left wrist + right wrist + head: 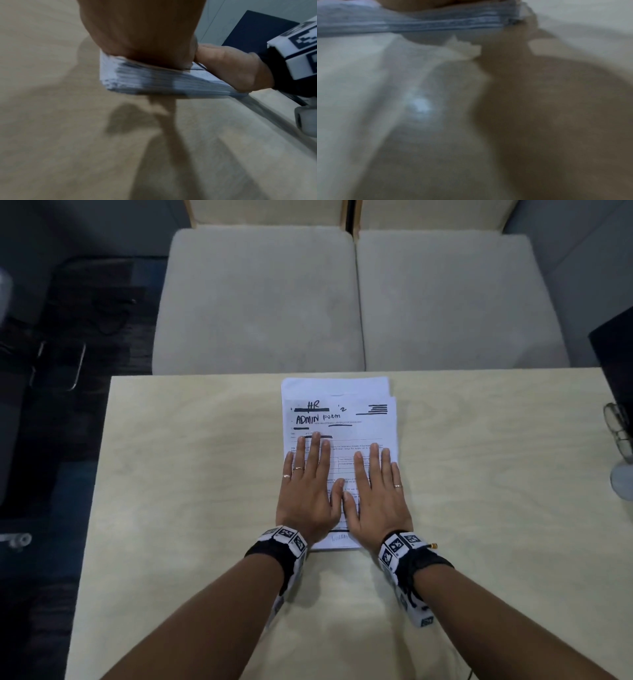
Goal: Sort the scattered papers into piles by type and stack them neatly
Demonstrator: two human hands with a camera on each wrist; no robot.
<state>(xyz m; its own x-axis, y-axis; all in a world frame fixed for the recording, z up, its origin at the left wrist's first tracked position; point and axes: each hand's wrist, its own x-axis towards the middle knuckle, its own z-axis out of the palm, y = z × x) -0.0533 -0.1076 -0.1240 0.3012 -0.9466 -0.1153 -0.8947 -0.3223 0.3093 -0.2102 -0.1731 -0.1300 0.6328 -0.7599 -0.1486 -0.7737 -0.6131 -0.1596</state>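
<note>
One stack of white papers (342, 412) lies at the far middle of the pale wooden table (191, 474). Its top sheet is hand-marked "HR" and "ADMIN FORM" in black. A lower sheet sticks out past the far edge. My left hand (306, 474) lies flat on the left half of the stack, fingers straight. My right hand (375, 484) lies flat on the right half, thumbs close together. The left wrist view shows the stack's thick near edge (154, 82) under my palm. In the blurred right wrist view the paper edge (419, 25) runs along the top.
Two beige seat cushions (260, 302) stand just beyond the table's far edge. A dark object (616, 350) and a pair of glasses (618, 426) sit at the table's right edge. Dark floor and a chair base (61, 364) lie to the left.
</note>
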